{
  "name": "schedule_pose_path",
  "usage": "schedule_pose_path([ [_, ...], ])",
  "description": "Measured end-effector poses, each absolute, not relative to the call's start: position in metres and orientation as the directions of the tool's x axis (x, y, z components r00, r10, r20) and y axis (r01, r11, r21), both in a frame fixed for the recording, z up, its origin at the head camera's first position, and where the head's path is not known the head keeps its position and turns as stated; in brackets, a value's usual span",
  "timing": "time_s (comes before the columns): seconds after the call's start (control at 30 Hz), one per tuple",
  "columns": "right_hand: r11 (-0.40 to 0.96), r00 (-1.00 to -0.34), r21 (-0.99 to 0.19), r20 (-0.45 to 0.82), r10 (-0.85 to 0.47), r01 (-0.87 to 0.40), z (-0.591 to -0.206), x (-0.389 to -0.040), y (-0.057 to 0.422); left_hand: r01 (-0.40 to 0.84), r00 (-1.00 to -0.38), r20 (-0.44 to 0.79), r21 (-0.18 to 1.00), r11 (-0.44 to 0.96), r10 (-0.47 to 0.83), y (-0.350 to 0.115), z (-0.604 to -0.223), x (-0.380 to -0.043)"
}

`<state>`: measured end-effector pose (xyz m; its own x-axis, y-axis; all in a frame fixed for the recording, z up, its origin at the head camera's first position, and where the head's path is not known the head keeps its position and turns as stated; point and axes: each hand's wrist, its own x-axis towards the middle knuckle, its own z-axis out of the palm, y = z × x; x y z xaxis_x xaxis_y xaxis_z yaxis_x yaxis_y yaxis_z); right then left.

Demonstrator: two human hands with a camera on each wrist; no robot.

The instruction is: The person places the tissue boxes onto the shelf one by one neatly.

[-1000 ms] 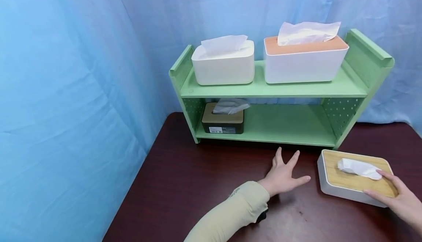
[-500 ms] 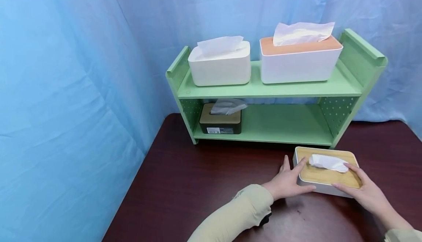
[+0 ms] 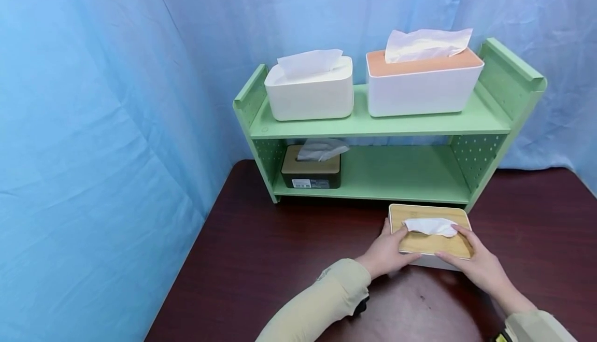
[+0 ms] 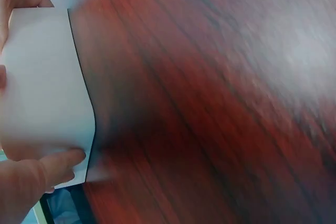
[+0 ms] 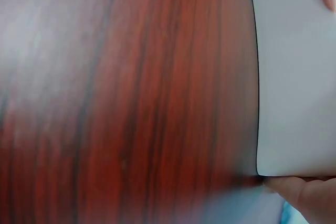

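A white tissue box with a light wood lid (image 3: 422, 243) stands on the table in front of the shelf, a white tissue poking out of its slot. My left hand (image 3: 384, 253) grips its left end, thumb on the near side and fingers around the left end. At the opposite end my right hand (image 3: 485, 269) holds the box, thumb in front and a finger near the tissue. Both wrist views show the box's white side (image 4: 42, 77) low against the dark tabletop, with fingertips (image 5: 286, 186) at its end. Some fingers behind the box are hidden.
Behind stands a green two-tier shelf (image 3: 406, 173). Its upper tier bears a white tissue box (image 3: 312, 98) and a white one with an orange-brown lid (image 3: 420, 93). A dark tissue box (image 3: 322, 180) sits lower left. Blue curtains (image 3: 107, 124) surround the dark wood table (image 3: 242, 274).
The wood-lidded tissue box has slid left along the table with my right hand. My left hand, earlier spread apart from it, now grips its left end.
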<state>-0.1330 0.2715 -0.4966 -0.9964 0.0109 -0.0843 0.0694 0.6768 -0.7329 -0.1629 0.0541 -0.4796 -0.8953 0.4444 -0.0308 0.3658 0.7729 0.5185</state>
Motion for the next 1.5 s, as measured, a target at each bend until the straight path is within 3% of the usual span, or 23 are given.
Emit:
schedule_pose_path([
  [0.17, 0.685, -0.993, -0.723, -0.115, 0.005, 0.087, -0.493, -0.132, 0.267, 0.376, -0.896, -0.024, 0.491, 0.786, 0.444, 0.047, -0.482, -0.166],
  [0.53, 0.721, -0.996, -0.692, -0.086, -0.031, 0.037, -0.489, -0.132, 0.251, 0.323, -0.912, -0.020, 0.580, 0.748, 0.410, 0.023, -0.486, -0.164],
  [0.7, 0.698, -1.000, -0.716, -0.014, -0.013, 0.001, -0.487, -0.131, 0.240, 0.363, -0.909, 0.041, 0.568, 0.738, 0.415, 0.011, -0.484, -0.159],
  [1.07, 0.659, -0.963, -0.718, 0.269, -0.032, -0.223, -0.462, -0.146, 0.230, 0.521, -0.853, 0.300, 0.531, 0.668, 0.428, -0.003, -0.460, -0.170],
  [1.5, 0.657, -0.949, -0.712, 0.314, -0.017, -0.247, -0.464, -0.174, 0.224, 0.511, -0.858, 0.264, 0.535, 0.673, 0.441, -0.002, -0.462, -0.199],
])
